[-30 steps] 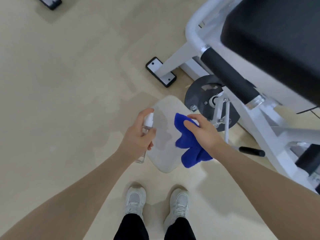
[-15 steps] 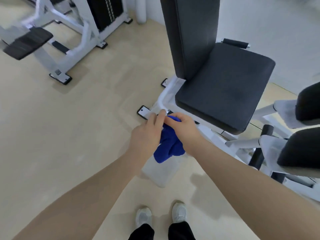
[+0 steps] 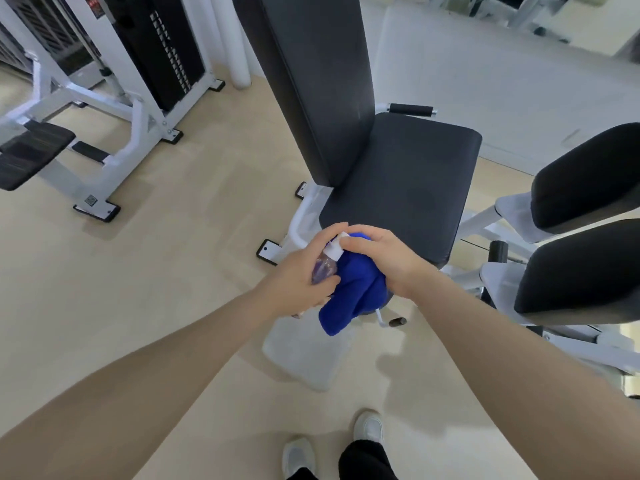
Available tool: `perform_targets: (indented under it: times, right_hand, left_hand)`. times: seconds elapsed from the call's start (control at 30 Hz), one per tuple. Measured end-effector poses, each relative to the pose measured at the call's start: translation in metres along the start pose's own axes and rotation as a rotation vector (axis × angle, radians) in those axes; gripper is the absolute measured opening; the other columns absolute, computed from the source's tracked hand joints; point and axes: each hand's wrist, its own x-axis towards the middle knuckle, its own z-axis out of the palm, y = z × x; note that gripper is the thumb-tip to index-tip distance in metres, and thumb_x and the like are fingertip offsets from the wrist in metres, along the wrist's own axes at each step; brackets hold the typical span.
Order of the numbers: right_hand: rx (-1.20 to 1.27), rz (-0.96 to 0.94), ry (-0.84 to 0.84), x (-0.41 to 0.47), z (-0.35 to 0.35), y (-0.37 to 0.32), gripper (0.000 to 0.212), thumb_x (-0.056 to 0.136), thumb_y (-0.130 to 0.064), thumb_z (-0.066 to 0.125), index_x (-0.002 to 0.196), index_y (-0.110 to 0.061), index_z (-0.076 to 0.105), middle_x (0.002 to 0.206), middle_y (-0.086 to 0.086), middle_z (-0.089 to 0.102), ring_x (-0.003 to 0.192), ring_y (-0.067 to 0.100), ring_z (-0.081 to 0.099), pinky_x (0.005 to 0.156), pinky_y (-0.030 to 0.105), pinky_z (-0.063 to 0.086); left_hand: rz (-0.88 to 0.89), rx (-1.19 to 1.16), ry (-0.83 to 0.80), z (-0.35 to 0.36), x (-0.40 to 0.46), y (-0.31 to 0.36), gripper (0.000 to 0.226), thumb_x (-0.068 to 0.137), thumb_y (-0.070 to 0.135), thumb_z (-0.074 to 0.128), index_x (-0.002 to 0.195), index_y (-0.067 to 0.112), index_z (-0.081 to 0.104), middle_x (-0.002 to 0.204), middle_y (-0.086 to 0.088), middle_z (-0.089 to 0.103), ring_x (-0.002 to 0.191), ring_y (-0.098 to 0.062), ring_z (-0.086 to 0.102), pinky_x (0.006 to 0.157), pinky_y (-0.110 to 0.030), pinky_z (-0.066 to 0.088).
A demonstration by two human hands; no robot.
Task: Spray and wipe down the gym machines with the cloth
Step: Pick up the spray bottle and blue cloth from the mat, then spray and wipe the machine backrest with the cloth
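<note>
My left hand (image 3: 298, 275) grips a small clear spray bottle (image 3: 325, 266) with a white nozzle, tilted toward the right. My right hand (image 3: 388, 261) holds a bunched blue cloth (image 3: 353, 292) that hangs down below it, and its fingertips touch the bottle's white top. Both hands meet just in front of the black seat pad (image 3: 401, 181) of a white-framed gym machine. Its tall black backrest (image 3: 315, 81) rises behind the seat.
Two black leg pads (image 3: 585, 265) on white arms stand at the right. A white weight-stack machine (image 3: 138, 64) with a black foot pad (image 3: 31, 154) stands at the left. A pale floor plate (image 3: 308, 355) lies below my hands. My white shoes (image 3: 367, 427) are at the bottom.
The view has risen from the floor to the seat and backrest. My hands came together, and my right fingertips now touch the bottle's top.
</note>
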Motion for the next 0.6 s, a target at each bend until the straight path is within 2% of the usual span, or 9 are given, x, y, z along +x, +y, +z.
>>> perform_targets:
  times: [0.07, 0.1, 0.17, 0.23, 0.33, 0.4, 0.47, 0.57, 0.6]
  right_hand:
    - [-0.047, 0.013, -0.009, 0.003, -0.011, -0.005, 0.015, 0.089, -0.016, 0.060, 0.100, -0.009, 0.068, 0.088, 0.011, 0.067, 0.076, 0.022, 0.062, 0.071, 0.033, 0.053]
    - [-0.137, 0.009, 0.012, 0.005, -0.016, -0.007, 0.016, 0.088, -0.018, 0.062, 0.101, -0.011, 0.067, 0.087, 0.008, 0.068, 0.076, 0.020, 0.063, 0.070, 0.030, 0.054]
    - [-0.409, 0.024, 0.088, 0.014, -0.026, -0.007, 0.025, 0.084, -0.023, 0.068, 0.108, -0.018, 0.062, 0.095, 0.000, 0.066, 0.084, 0.018, 0.063, 0.074, 0.029, 0.055]
    - [-0.598, 0.122, 0.190, 0.025, -0.043, -0.009, 0.040, 0.079, -0.027, 0.071, 0.113, -0.014, 0.055, 0.102, -0.001, 0.059, 0.090, 0.021, 0.059, 0.076, 0.031, 0.050]
    - [-0.556, 0.233, 0.367, 0.043, -0.075, -0.021, 0.023, 0.079, -0.022, 0.068, 0.078, -0.008, 0.050, 0.076, 0.009, 0.049, 0.068, 0.024, 0.046, 0.059, 0.028, 0.036]
    - [-0.413, 0.179, 0.476, 0.062, -0.103, -0.034, 0.024, 0.080, -0.021, 0.063, 0.071, -0.011, 0.043, 0.072, 0.009, 0.042, 0.068, 0.023, 0.039, 0.060, 0.028, 0.031]
    - [-0.297, 0.084, 0.527, 0.079, -0.124, -0.052, 0.021, 0.081, -0.024, 0.062, 0.075, -0.012, 0.047, 0.075, 0.009, 0.042, 0.069, 0.021, 0.038, 0.063, 0.029, 0.030]
    - [-0.415, -0.148, 0.515, 0.110, -0.161, -0.092, 0.029, 0.081, -0.025, 0.064, 0.067, -0.006, 0.048, 0.077, 0.007, 0.045, 0.064, 0.020, 0.041, 0.055, 0.022, 0.032]
    - [-0.471, -0.249, 0.505, 0.118, -0.171, -0.107, 0.028, 0.081, -0.023, 0.065, 0.063, -0.006, 0.050, 0.082, 0.002, 0.048, 0.067, 0.017, 0.046, 0.054, 0.018, 0.033]
  left_hand:
    - [0.024, 0.165, 0.018, 0.005, 0.009, 0.004, 0.070, 0.090, 0.010, 0.047, 0.140, 0.051, 0.018, 0.078, -0.011, 0.056, 0.064, -0.023, 0.053, 0.063, -0.032, 0.056]
    - [0.009, 0.269, 0.061, 0.007, 0.016, 0.006, 0.069, 0.090, 0.010, 0.045, 0.142, 0.047, 0.018, 0.077, -0.005, 0.055, 0.066, -0.017, 0.052, 0.070, -0.032, 0.054]
    - [-0.053, 0.401, 0.146, 0.007, 0.030, 0.009, 0.065, 0.089, 0.009, 0.044, 0.144, 0.037, 0.023, 0.073, 0.005, 0.050, 0.067, -0.013, 0.050, 0.070, -0.035, 0.049]
    - [-0.095, 0.465, 0.181, 0.002, 0.045, 0.015, 0.065, 0.087, 0.007, 0.044, 0.143, 0.033, 0.025, 0.069, 0.002, 0.047, 0.067, -0.020, 0.050, 0.068, -0.041, 0.049]
    - [-0.106, 0.602, 0.204, -0.010, 0.074, 0.025, 0.064, 0.089, 0.011, 0.042, 0.143, 0.035, 0.022, 0.081, -0.007, 0.048, 0.070, -0.029, 0.053, 0.069, -0.045, 0.050]
    - [-0.118, 0.695, 0.218, -0.015, 0.100, 0.038, 0.061, 0.093, 0.015, 0.040, 0.146, 0.035, 0.015, 0.090, -0.005, 0.043, 0.071, -0.029, 0.052, 0.069, -0.041, 0.048]
    - [-0.137, 0.745, 0.242, -0.020, 0.130, 0.050, 0.059, 0.096, 0.019, 0.038, 0.146, 0.034, 0.011, 0.095, -0.007, 0.044, 0.073, -0.031, 0.053, 0.070, -0.041, 0.048]
    - [-0.183, 0.741, 0.318, -0.036, 0.190, 0.067, 0.059, 0.095, 0.019, 0.038, 0.145, 0.034, 0.013, 0.095, -0.010, 0.048, 0.077, -0.033, 0.055, 0.071, -0.043, 0.049]
    - [-0.196, 0.723, 0.342, -0.042, 0.208, 0.073, 0.059, 0.094, 0.018, 0.039, 0.145, 0.035, 0.014, 0.093, -0.009, 0.049, 0.077, -0.032, 0.055, 0.070, -0.042, 0.049]
